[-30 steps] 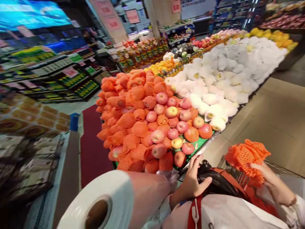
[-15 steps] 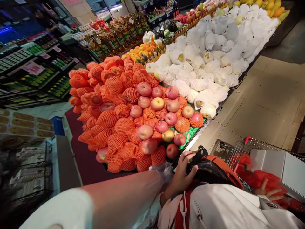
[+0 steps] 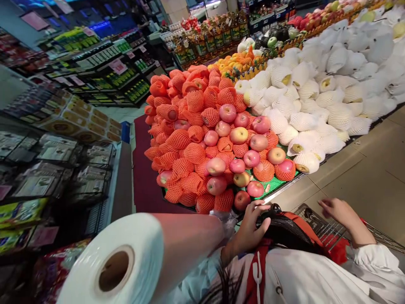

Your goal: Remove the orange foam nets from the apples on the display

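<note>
My left hand [image 3: 252, 228] is open, thumb and fingers apart, at the edge of a black and orange bag [image 3: 289, 226] against my body. Whether it touches the bag I cannot tell. Just beyond it lies a bare red apple [image 3: 242, 200] at the display's near corner. Out to the right, my right hand [image 3: 340, 214] hangs above the shopping cart [image 3: 330, 230], fingers loosely bent, with nothing visible in them. A big roll of clear plastic bags [image 3: 139, 253] stands close at the lower left, its loose end [image 3: 226, 221] near my left wrist.
Apples in orange foam nets [image 3: 194, 152] are heaped ahead, several bare ones among them. White-netted fruit [image 3: 316, 88] fills the display to the right. Packaged goods hang on a rack [image 3: 53, 164] at left. Tiled floor [image 3: 376, 169] runs along the display's right side.
My right hand has risen from the red things in the cart and come forward and left. My left hand stays by the bag. The view has swung left, showing more of the roll.
</note>
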A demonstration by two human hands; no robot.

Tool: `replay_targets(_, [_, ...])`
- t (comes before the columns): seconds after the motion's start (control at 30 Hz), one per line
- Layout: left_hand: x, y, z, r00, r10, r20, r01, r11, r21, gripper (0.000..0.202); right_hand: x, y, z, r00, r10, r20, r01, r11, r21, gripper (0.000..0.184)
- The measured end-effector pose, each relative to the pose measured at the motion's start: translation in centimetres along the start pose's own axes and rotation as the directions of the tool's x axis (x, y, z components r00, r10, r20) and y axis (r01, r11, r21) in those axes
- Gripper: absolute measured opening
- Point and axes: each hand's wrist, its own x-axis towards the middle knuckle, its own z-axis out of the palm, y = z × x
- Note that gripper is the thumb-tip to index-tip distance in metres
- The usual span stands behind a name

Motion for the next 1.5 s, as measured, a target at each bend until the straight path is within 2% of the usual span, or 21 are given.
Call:
replay_targets(0.07, [0.8,-0.2,0.5,1.000,-0.004,-0.008,0.005,0.999,0.038,0.039,3.9,-3.0,0.9,0.996,-0.087,0.023,0.087,0.996,0.000,0.050])
replay_targets(0.17, [2.2,-0.2,0.9,0.999,-0.005,0.046,-0.001,0.992,0.129,0.049,9.6,-8.2,2.1,0.954,-0.292,-0.066,0.288,0.956,-0.052,0.049])
replay_targets(0.27, [3.7,-0.2,1.3,1.000,0.011,0.018,-0.014,0.981,0.195,0.054,14.5,-10.5,3.3,0.922,-0.386,-0.025,0.377,0.911,-0.166,0.063])
replay_targets(0.37, [5.9,-1.1,2.0,0.987,0.011,-0.160,0.030,0.968,0.251,0.057,17.8,-9.7,4.3,0.892,-0.435,0.121,0.452,0.861,-0.232,0.082])
replay_targets(0.47, [9.0,-2.7,3.2,0.917,-0.066,-0.393,0.180,0.948,0.262,0.063,19.6,-8.0,4.5,0.863,-0.471,0.181,0.501,0.844,-0.190,0.076])
replay_targets(0.6, [14.1,-3.9,5.0,0.855,-0.171,-0.489,0.346,0.892,0.292,0.083,20.8,-6.9,3.9,0.844,-0.498,0.199,0.518,0.853,-0.063,0.066])
replay_targets(0.73, [18.0,-3.4,6.2,0.771,-0.289,-0.568,0.529,0.787,0.317,0.093,21.2,-7.1,3.2,0.839,-0.527,0.137,0.534,0.845,-0.019,0.061])
replay_targets(0.83, [19.4,-2.8,6.5,0.699,-0.362,-0.616,0.630,0.720,0.291,0.091,21.1,-7.6,2.0,0.856,-0.518,-0.007,0.517,0.854,0.064,0.061])
replay_targets(0.93, [19.5,-2.4,5.7,0.659,-0.373,-0.653,0.655,0.712,0.255,0.086,21.1,-7.7,0.2,0.885,-0.454,-0.103,0.465,0.871,0.156,0.074])
replay_targets(1.0, [18.9,-2.2,4.7,0.668,-0.372,-0.644,0.627,0.748,0.218,0.085,21.2,-7.4,-1.0,0.889,-0.453,-0.064,0.456,0.868,0.196,0.081])
replay_targets(1.03, [18.4,-2.2,4.2,0.685,-0.369,-0.628,0.598,0.777,0.197,0.083,21.2,-7.1,-1.3,0.880,-0.474,-0.014,0.466,0.860,0.207,0.081])
replay_targets(1.07, [17.9,-2.1,3.6,0.705,-0.360,-0.611,0.564,0.807,0.176,0.079,21.1,-6.8,-1.5,0.860,-0.508,0.050,0.487,0.846,0.216,0.079])
replay_targets(1.13, [16.7,-1.9,2.5,0.737,-0.325,-0.592,0.500,0.852,0.155,0.071,20.7,-6.2,-1.3,0.785,-0.591,0.185,0.547,0.802,0.238,0.071])
replay_targets(1.2, [15.5,-1.8,1.7,0.742,-0.290,-0.605,0.462,0.874,0.148,0.069,19.9,-5.9,-0.3,0.698,-0.652,0.296,0.601,0.758,0.253,0.068])
replay_targets(1.23, [14.9,-1.7,1.3,0.736,-0.279,-0.617,0.454,0.879,0.144,0.070,19.5,-5.8,0.3,0.665,-0.667,0.335,0.622,0.743,0.246,0.069])
replay_targets(1.3, [14.1,-1.7,0.8,0.718,-0.263,-0.645,0.445,0.885,0.134,0.071,18.8,-6.0,1.7,0.629,-0.674,0.388,0.652,0.729,0.209,0.069])
replay_targets(1.4, [13.3,-1.8,-0.1,0.665,-0.252,-0.703,0.452,0.885,0.110,0.070,18.6,-7.1,3.6,0.587,-0.678,0.443,0.693,0.704,0.158,0.070])
replay_targets(1.5, [12.9,-2.0,-1.0,0.620,-0.246,-0.745,0.477,0.872,0.109,0.070,18.9,-8.6,5.8,0.507,-0.654,0.562,0.739,0.665,0.108,0.068])
